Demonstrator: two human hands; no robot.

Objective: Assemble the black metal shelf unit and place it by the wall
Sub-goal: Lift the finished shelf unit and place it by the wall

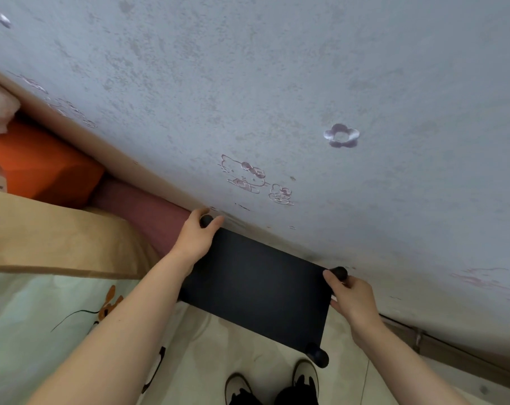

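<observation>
The black metal shelf unit [256, 285] stands upright on the floor, its flat top panel facing me and its far edge against the grey-blue wall [277, 83]. My left hand [197, 238] grips the round black knob at the far left corner. My right hand [351, 299] grips the knob at the far right corner. A third knob [318, 356] shows at the near right corner. The near left corner lies under my left forearm. The shelves and legs below the top panel are hidden.
A bed with beige and pale green cartoon bedding [43, 287] fills the left side, close beside the shelf. An orange box [43, 168] and a dark red roll [142, 209] lie by the wall. My shoes [274, 384] stand on the light tiled floor [218, 340].
</observation>
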